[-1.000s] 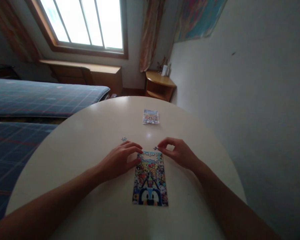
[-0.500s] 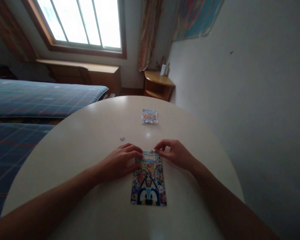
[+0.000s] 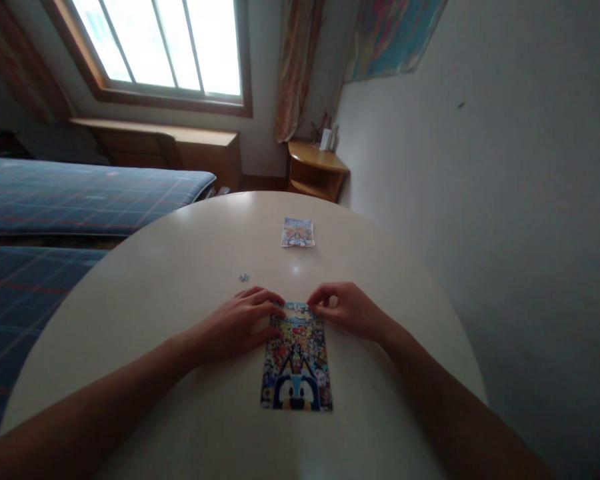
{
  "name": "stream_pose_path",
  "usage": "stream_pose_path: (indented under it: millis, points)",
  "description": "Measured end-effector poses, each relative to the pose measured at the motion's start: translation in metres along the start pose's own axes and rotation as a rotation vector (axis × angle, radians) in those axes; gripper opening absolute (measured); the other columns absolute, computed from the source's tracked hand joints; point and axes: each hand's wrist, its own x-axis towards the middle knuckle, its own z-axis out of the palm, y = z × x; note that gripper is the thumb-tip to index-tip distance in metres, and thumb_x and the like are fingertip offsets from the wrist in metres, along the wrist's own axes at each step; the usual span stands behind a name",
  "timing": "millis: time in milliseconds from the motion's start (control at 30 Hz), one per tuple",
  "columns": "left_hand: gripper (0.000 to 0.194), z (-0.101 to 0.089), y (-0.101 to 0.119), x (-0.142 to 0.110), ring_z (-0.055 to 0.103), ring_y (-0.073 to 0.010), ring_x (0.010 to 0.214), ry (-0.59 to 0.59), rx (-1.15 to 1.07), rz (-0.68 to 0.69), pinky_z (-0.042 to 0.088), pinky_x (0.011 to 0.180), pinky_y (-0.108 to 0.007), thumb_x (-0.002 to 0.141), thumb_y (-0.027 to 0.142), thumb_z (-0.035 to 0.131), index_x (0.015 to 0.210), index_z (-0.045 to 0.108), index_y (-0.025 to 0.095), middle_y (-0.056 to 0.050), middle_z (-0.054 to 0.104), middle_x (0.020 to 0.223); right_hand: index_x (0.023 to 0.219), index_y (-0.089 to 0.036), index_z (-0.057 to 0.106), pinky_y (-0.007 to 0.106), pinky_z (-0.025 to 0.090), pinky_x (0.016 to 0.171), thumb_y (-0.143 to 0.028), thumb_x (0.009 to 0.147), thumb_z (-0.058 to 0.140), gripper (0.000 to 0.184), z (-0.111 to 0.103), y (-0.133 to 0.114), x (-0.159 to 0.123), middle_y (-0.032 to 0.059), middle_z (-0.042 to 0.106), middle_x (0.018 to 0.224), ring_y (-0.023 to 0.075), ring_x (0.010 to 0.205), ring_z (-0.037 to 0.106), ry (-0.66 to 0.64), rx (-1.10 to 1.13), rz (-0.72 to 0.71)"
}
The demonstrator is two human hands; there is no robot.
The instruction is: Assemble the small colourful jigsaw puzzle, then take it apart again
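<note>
The right hand (image 3: 347, 307), pinching a loose piece just beyond the jigsaw puzzle (image 3: 297, 363) a second ago, now has fingertips nearly together at the puzzle's far right corner; whether they grip the piece cannot be told. The left hand (image 3: 240, 320), fingers loosely parted, touches the puzzle's left edge on the white table (image 3: 380, 267).

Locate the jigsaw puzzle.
In the head view, the jigsaw puzzle lies below centre on the round table, its far end between left hand and right hand.
</note>
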Motion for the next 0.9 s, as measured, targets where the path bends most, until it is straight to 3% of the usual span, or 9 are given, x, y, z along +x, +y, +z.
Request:
stream_pose_path:
  millis: [367, 900]
  points:
    - [0.021, 0.001, -0.003, -0.001, 0.054, -0.0231, 0.113, -0.008, 0.009, 0.007, 0.045, 0.100, -0.045, 0.090, 0.031, 0.062, 0.111, 0.063, 0.027, -0.004, 0.061, 0.124, 0.085, -0.019, 0.074, 0.025, 0.046, 0.063, -0.021, 0.080, 0.065, 0.011, -0.001, -0.002, 0.000, 0.0021, 0.072, 0.075, 0.0130, 0.066, 0.060, 0.010, 0.005, 0.001]
    - [0.022, 0.004, -0.005, -0.001, 0.055, -0.0229, 0.112, 0.002, 0.027, 0.032, 0.045, 0.099, -0.045, 0.090, 0.032, 0.063, 0.111, 0.062, 0.027, -0.004, 0.061, 0.123, 0.084, -0.018, 0.074, 0.022, 0.041, 0.056, -0.021, 0.080, 0.064, 0.011, 0.018, -0.003, 0.002, 0.0000, 0.069, 0.068, 0.0099, 0.058, 0.056, 0.023, 0.012, -0.041]
